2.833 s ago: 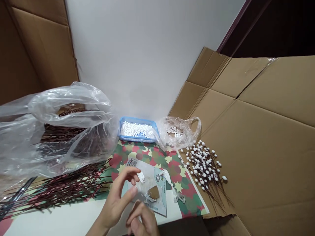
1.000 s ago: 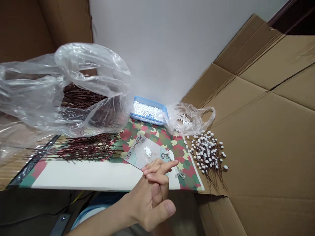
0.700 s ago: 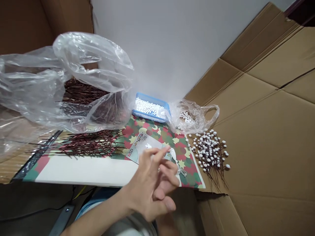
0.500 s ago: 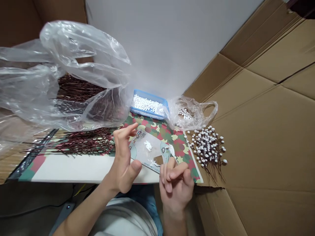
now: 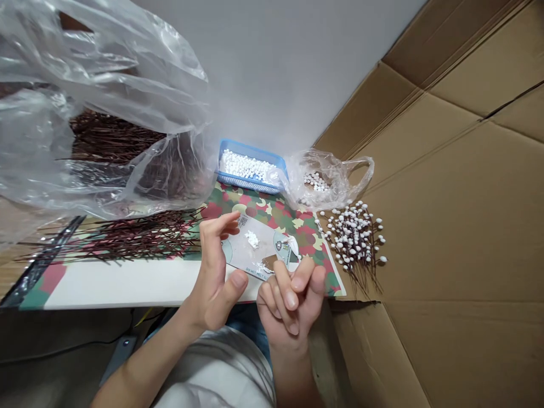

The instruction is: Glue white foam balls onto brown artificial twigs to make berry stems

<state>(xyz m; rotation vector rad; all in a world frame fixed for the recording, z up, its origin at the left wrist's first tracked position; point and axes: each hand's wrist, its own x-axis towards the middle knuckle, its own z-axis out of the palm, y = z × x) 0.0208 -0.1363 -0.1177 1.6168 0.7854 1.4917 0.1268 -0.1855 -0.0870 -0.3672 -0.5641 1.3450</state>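
Note:
My left hand [image 5: 216, 277] is raised above the near edge of the table, its fingers stretched upward and the thumb held apart; nothing shows in it. To its right, my right hand [image 5: 289, 309] is turned palm up with the fingers loosely bent and partly spread, and I see nothing held there. The two hands do not touch. Behind them lies a grey printed card [image 5: 238, 256] bearing a small heap of white paste [image 5: 252, 239], with more white smears near a brown patch. Dark twig stems [image 5: 127, 237] lie in a bundle left of my left hand.
A blue basket [image 5: 225, 170] holds white beads, beside a clear plastic bag [image 5: 340, 195] with more. White-tipped stems [image 5: 355, 235] are piled on the right. A large plastic bag [image 5: 170, 73] with twigs stands left. Cardboard walls [image 5: 446, 198] close the right side.
My right hand has moved slightly left and up, toward my left hand, and its fingers have shifted. The view has tilted a little, so the table's things appear higher.

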